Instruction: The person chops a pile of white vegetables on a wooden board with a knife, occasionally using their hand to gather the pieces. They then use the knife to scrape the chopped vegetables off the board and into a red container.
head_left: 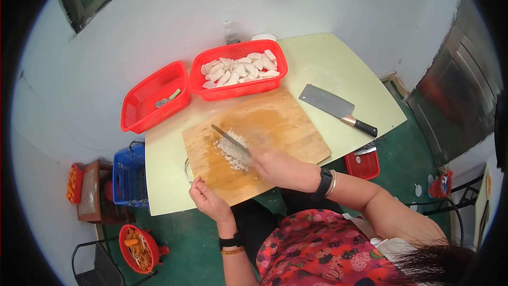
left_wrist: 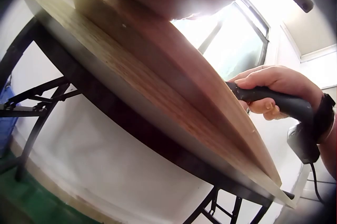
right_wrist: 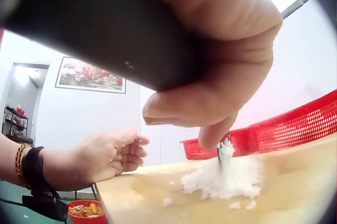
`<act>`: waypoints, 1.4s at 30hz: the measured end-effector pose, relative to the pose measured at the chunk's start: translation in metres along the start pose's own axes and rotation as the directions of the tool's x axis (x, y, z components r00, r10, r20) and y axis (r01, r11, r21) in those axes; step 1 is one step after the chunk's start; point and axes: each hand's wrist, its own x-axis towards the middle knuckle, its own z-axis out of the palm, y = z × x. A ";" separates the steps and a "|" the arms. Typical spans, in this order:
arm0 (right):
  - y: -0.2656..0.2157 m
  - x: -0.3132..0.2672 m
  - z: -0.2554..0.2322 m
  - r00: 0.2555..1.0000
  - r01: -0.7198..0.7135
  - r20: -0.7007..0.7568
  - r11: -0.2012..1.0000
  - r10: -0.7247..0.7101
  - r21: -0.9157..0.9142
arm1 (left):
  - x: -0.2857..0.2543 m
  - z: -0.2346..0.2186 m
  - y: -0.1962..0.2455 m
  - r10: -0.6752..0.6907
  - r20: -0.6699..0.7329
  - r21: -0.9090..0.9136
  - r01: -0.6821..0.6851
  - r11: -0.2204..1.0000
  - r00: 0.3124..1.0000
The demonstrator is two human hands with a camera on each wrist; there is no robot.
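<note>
My right hand (head_left: 286, 169) grips the black handle of a knife (head_left: 227, 136); the blade stands edge down in a heap of finely chopped white food (head_left: 235, 154). The heap lies on a wooden cutting board (head_left: 288, 127). In the right wrist view the handle fills the upper left, with fingers (right_wrist: 226, 92) wrapped round it, and white bits cling to the blade below. My left hand (head_left: 210, 199) hovers at the board's near left edge, fingers loosely curled and holding nothing. Small white crumbs stick to its fingertips (right_wrist: 142, 141).
A red basket (head_left: 238, 94) of white sliced pieces stands behind the board, another red basket (head_left: 132, 111) to its left. A cleaver (head_left: 328, 101) lies on the right of the pale table (head_left: 365, 74). On the floor are a blue crate (head_left: 123, 180) and a red bowl (head_left: 125, 233) of peelings.
</note>
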 end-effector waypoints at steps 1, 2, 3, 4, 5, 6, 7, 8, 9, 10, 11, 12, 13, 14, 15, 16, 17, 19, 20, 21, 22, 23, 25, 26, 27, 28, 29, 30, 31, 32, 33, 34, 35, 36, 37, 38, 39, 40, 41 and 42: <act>-0.002 -0.001 -0.003 1.000 0.012 -0.024 1.000 -0.011 0.024 | 0.000 0.000 0.001 0.004 -0.003 0.010 -0.004 1.000 1.000; -0.001 -0.001 -0.002 0.999 0.039 -0.034 0.999 -0.039 0.018 | 0.000 0.000 0.001 0.007 -0.005 0.020 -0.007 1.000 1.000; 0.001 -0.001 0.000 0.997 0.066 -0.044 0.998 -0.066 0.012 | -0.001 0.000 0.003 0.012 -0.003 0.032 -0.012 0.999 1.000; 0.003 -0.001 0.001 0.994 0.093 -0.058 0.996 -0.093 0.004 | -0.001 0.001 0.006 0.018 0.000 0.042 -0.018 0.999 1.000; 0.006 -0.001 0.003 0.997 0.067 -0.031 0.998 -0.068 -0.019 | -0.001 0.001 0.008 0.027 0.004 0.051 -0.027 0.998 1.000; 0.008 -0.001 0.006 0.999 0.043 -0.006 0.998 -0.043 -0.043 | -0.001 0.001 0.006 0.031 0.005 0.049 -0.031 0.998 1.000; 0.008 0.000 0.007 1.000 0.022 0.019 0.997 -0.021 -0.067 | 0.000 0.001 0.003 0.037 0.004 0.047 -0.037 0.998 0.999; 0.008 0.001 0.007 0.999 0.034 0.012 0.999 -0.034 -0.042 | 0.000 0.000 0.001 0.040 -0.002 0.049 -0.040 0.998 0.999; 0.004 0.001 0.004 0.999 0.041 0.008 0.999 -0.041 -0.014 | 0.000 -0.002 0.003 0.039 0.000 0.053 -0.038 0.998 0.999; 0.002 0.000 0.003 0.999 0.046 0.001 0.999 -0.046 0.012 | 0.000 -0.001 0.006 0.037 0.003 0.055 -0.037 0.998 0.999; 0.002 -0.001 0.004 0.998 0.066 -0.004 0.998 -0.066 0.006 | 0.000 0.000 0.008 0.037 0.010 0.055 -0.038 0.998 0.999; 0.001 -0.002 0.005 0.996 0.086 -0.010 0.996 -0.086 0.001 | -0.001 0.000 0.008 0.036 0.011 0.057 -0.036 0.998 0.999; 0.000 -0.003 0.006 0.994 0.107 -0.019 0.994 -0.107 -0.004 | -0.001 0.000 0.008 0.036 0.012 0.059 -0.037 0.998 0.999; 0.002 -0.002 0.007 0.997 0.071 0.012 0.997 -0.071 -0.016 | -0.001 0.001 0.009 0.038 0.013 0.060 -0.039 0.997 0.999; 0.005 0.000 0.009 0.998 0.038 0.041 0.999 -0.037 -0.030 | 0.000 0.001 0.008 0.037 0.010 0.043 -0.038 0.998 0.999; 0.006 0.003 0.010 0.997 0.011 0.074 0.999 -0.008 -0.046 | 0.001 0.002 0.005 0.036 0.002 0.026 -0.036 0.999 0.999; 0.006 0.004 0.011 0.998 0.059 0.021 0.998 -0.058 -0.025 | 0.000 0.001 0.003 0.028 -0.005 0.016 -0.028 0.999 1.000; 0.003 0.002 0.008 0.986 0.147 -0.087 0.989 -0.145 0.010 | -0.001 0.001 0.009 0.033 -0.007 0.020 -0.033 0.999 0.999; 0.004 0.001 0.007 0.992 0.113 -0.057 0.994 -0.113 -0.003 | -0.001 0.002 0.011 0.038 -0.006 0.020 -0.038 0.999 0.999; 0.004 0.000 0.007 0.996 0.080 -0.029 0.997 -0.080 -0.016 | -0.001 0.002 0.011 0.036 -0.006 0.023 -0.035 0.999 0.999; 0.003 0.000 0.006 0.999 0.047 -0.005 0.998 -0.047 -0.031 | -0.001 0.002 0.010 0.035 -0.005 0.025 -0.035 0.999 0.999; 0.004 -0.001 0.005 1.000 0.029 0.005 0.999 -0.029 -0.014 | -0.001 0.002 0.010 0.036 -0.004 0.026 -0.036 0.999 0.999; 0.007 0.003 0.004 1.000 0.002 0.028 1.000 -0.003 0.017 | 0.001 0.003 0.006 0.039 -0.010 0.007 -0.039 0.999 0.999; 0.007 0.004 0.003 1.000 0.023 -0.008 1.000 -0.023 0.022 | 0.000 0.002 0.005 0.035 -0.011 0.002 -0.035 0.999 0.999; 0.007 0.004 0.002 0.998 0.041 -0.042 0.999 -0.040 0.026 | -0.001 0.000 0.006 0.035 -0.010 0.011 -0.035 0.999 0.999; 0.008 0.003 0.001 0.995 0.060 -0.077 0.998 -0.057 0.029 | -0.001 0.001 0.009 0.035 -0.007 0.019 -0.035 0.999 0.999; 0.012 0.003 0.004 0.995 0.068 -0.074 0.998 -0.068 0.006 | 0.000 0.002 0.011 0.038 -0.004 0.024 -0.038 0.999 0.999; 0.016 0.004 0.007 0.994 0.076 -0.073 0.997 -0.077 -0.018 | -0.001 0.001 0.010 0.035 -0.003 0.029 -0.035 0.999 0.999; 0.019 0.005 0.008 0.993 0.086 -0.075 0.995 -0.089 -0.041 | -0.001 0.002 0.009 0.036 -0.003 0.033 -0.036 0.999 0.999; 0.021 0.006 0.008 0.994 0.075 -0.071 0.997 -0.077 -0.030 | 0.000 0.002 0.008 0.040 -0.005 0.037 -0.040 0.999 0.999; 0.020 0.007 0.006 0.996 0.067 -0.063 0.998 -0.068 -0.019 | 0.001 0.002 0.008 0.044 -0.006 0.038 -0.044 0.998 0.999; 0.018 0.008 0.005 0.997 0.054 -0.052 0.999 -0.055 -0.005 | 0.001 0.001 0.007 0.044 -0.004 0.044 -0.044 0.998 0.999; 0.014 0.007 0.002 0.996 0.064 -0.064 0.998 -0.064 0.002 | 0.000 0.000 0.006 0.043 -0.003 0.049 -0.043 0.998 0.999; 0.008 0.006 -0.002 0.995 0.073 -0.075 0.997 -0.072 0.009 | 0.000 0.001 0.007 0.044 -0.007 0.038 -0.044 0.998 0.999; 0.005 0.004 -0.004 0.993 0.081 -0.086 0.997 -0.080 0.014 | 0.000 0.002 0.008 0.044 -0.011 0.027 -0.043 0.999 0.999; 0.009 0.004 0.000 0.996 0.059 -0.071 0.998 -0.060 -0.012 | 0.000 0.002 0.008 0.044 -0.014 0.015 -0.044 0.999 0.999; 0.013 0.004 0.006 0.997 0.038 -0.059 0.999 -0.040 -0.039 | -0.001 0.002 0.009 0.038 -0.011 0.019 -0.038 0.999 0.999; 0.016 0.004 0.009 0.998 0.018 -0.052 0.998 -0.022 -0.066 | -0.001 0.002 0.010 0.035 -0.008 0.022 -0.035 0.999 0.999; 0.018 0.006 0.007 0.999 0.013 -0.033 0.999 -0.015 -0.034 | 0.000 0.002 0.010 0.034 -0.009 0.023 -0.033 0.999 0.999; 0.019 0.009 0.004 1.000 0.006 -0.011 1.000 -0.006 0.001 | 0.000 0.002 0.011 0.027 -0.004 0.029 -0.027 0.999 1.000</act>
